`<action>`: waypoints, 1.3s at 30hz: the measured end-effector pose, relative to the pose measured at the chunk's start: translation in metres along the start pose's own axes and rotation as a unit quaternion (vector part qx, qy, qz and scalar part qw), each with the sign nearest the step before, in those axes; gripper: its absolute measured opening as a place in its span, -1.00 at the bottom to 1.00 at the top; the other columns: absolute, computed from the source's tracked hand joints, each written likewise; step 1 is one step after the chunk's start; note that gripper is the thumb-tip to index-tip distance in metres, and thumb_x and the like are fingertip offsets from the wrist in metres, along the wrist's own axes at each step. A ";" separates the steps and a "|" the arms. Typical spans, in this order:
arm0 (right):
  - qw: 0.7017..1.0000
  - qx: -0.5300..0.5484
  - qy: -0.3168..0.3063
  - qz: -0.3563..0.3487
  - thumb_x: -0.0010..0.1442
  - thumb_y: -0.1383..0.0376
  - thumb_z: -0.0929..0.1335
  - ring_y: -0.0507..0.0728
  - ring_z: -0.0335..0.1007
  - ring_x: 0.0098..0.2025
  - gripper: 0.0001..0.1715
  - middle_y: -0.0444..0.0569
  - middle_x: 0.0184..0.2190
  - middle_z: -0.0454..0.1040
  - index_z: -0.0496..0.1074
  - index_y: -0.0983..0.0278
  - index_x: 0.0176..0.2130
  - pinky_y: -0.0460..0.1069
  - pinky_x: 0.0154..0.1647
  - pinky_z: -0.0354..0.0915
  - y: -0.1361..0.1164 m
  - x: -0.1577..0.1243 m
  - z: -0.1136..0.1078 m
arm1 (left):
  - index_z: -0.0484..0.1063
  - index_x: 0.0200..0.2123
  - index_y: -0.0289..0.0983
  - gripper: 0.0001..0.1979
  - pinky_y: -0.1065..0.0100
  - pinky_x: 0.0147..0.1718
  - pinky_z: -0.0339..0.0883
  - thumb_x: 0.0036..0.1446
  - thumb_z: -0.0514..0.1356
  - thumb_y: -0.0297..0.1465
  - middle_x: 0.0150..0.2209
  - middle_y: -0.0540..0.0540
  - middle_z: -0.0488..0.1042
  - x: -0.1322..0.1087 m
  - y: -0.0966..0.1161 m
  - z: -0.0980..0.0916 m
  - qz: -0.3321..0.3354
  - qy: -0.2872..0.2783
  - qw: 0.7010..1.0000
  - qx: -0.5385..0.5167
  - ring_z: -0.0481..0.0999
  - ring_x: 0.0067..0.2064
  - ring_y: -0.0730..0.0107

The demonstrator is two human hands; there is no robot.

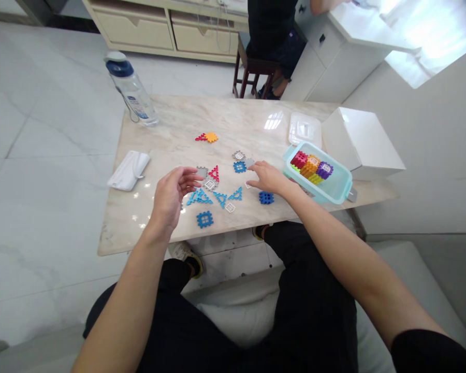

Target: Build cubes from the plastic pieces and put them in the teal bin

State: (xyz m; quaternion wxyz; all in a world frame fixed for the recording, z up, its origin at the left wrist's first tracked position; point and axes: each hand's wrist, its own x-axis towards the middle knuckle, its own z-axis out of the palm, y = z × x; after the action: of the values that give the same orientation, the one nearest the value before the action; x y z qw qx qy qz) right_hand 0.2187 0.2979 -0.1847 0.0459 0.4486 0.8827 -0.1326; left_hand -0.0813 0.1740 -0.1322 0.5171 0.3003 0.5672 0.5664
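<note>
My left hand [173, 192] hovers at the left of the loose plastic building tiles, its fingers loosely bent and apart, with nothing visible in it. Closest to its fingertips are a grey tile [202, 171] and a red triangle tile [214, 174]. My right hand [271, 177] reaches in from the right, thumb and fingers spread. Its fingertips are at a light grey tile [249, 162], beside a blue window tile [239, 167]; whether they touch it is hard to tell. Light blue triangle tiles [199, 197] and a blue square tile [205, 219] lie nearer me. Dark blue tiles [266, 198] sit below my right wrist.
A teal tub [344, 189] holding red, orange, purple and yellow tiles stands at the right, near a clear lid [305, 129] and white box [367, 140]. A water bottle [134, 93] and white pouch [129, 170] are left. Another person [272, 26] sits beyond the table.
</note>
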 end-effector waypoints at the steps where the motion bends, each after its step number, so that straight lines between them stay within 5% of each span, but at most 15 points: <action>1: 1.000 -0.001 0.006 0.018 0.47 0.12 0.43 0.42 0.41 0.33 -0.42 0.33 0.28 0.49 0.47 0.37 0.32 0.22 0.39 0.33 -0.006 0.013 0.000 | 0.63 -0.16 -0.29 -0.64 0.37 -0.25 0.44 0.27 0.26 -0.10 -0.25 -0.16 0.72 0.000 0.001 -0.003 0.005 0.006 1.000 -0.001 0.64 -0.29 0.33; 6: 0.997 -0.001 0.020 0.075 0.44 0.19 0.41 0.42 0.31 0.41 -0.33 0.32 0.42 0.39 0.35 0.36 0.43 0.26 0.42 0.31 -0.025 0.050 0.023 | 0.62 -0.17 -0.29 -0.64 0.38 -0.25 0.43 0.23 0.28 -0.11 -0.26 -0.16 0.72 0.002 -0.003 -0.018 0.003 0.025 1.000 -0.002 0.63 -0.30 0.35; 10: 0.997 -0.018 0.029 0.065 0.44 0.18 0.41 0.46 0.23 0.43 -0.46 0.27 0.41 0.41 0.48 0.32 0.30 0.33 0.45 0.25 -0.032 0.055 0.036 | 0.63 -0.17 -0.29 -0.65 0.36 -0.25 0.43 0.23 0.30 -0.11 -0.25 -0.17 0.72 0.004 -0.007 -0.022 -0.006 0.024 1.000 -0.001 0.63 -0.30 0.34; 19: 0.998 -0.035 -0.017 0.040 0.37 0.20 0.47 0.36 0.52 0.17 -0.62 0.26 0.09 0.63 0.61 0.27 0.13 0.13 0.18 0.44 -0.063 0.068 0.024 | 0.62 -0.15 -0.25 -0.61 0.30 -0.21 0.43 0.27 0.28 -0.04 -0.23 -0.17 0.71 0.001 -0.003 -0.022 -0.009 -0.003 1.000 0.003 0.63 -0.27 0.28; 28: 0.985 0.062 0.088 0.132 0.38 0.28 0.37 0.32 0.65 0.00 -0.69 0.20 -0.06 0.73 0.70 0.28 -0.02 0.09 0.05 0.47 -0.061 0.063 0.015 | 0.62 -0.16 -0.25 -0.63 0.30 -0.20 0.43 0.28 0.29 -0.05 -0.24 -0.16 0.70 -0.003 -0.003 -0.028 -0.004 -0.013 1.000 -0.008 0.61 -0.28 0.31; 33: 0.918 0.278 0.166 0.227 0.27 0.31 0.45 0.23 0.70 -0.10 -0.75 0.10 -0.16 0.75 0.70 0.32 -0.09 0.03 -0.04 0.53 -0.055 0.067 0.004 | 0.61 -0.15 -0.25 -0.62 0.30 -0.20 0.42 0.26 0.30 -0.04 -0.24 -0.16 0.69 -0.002 0.000 -0.027 -0.003 -0.014 1.000 0.000 0.61 -0.28 0.31; 39: 0.773 0.597 0.095 0.192 0.29 0.29 0.49 0.10 0.68 -0.26 -0.85 -0.01 -0.28 0.72 0.66 0.30 -0.15 -0.04 -0.17 0.57 -0.085 0.063 -0.019 | 0.61 -0.11 -0.23 -0.68 0.31 -0.23 0.42 0.19 0.38 -0.13 -0.15 -0.17 0.71 -0.001 -0.001 -0.022 0.004 -0.010 0.999 0.042 0.63 -0.20 0.28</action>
State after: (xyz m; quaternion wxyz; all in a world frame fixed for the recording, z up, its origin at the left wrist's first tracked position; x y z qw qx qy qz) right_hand 0.1137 0.3043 -0.1628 -0.2910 0.5563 0.5215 -0.5778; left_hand -0.1015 0.1660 -0.1364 0.5075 0.3296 0.5842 0.5408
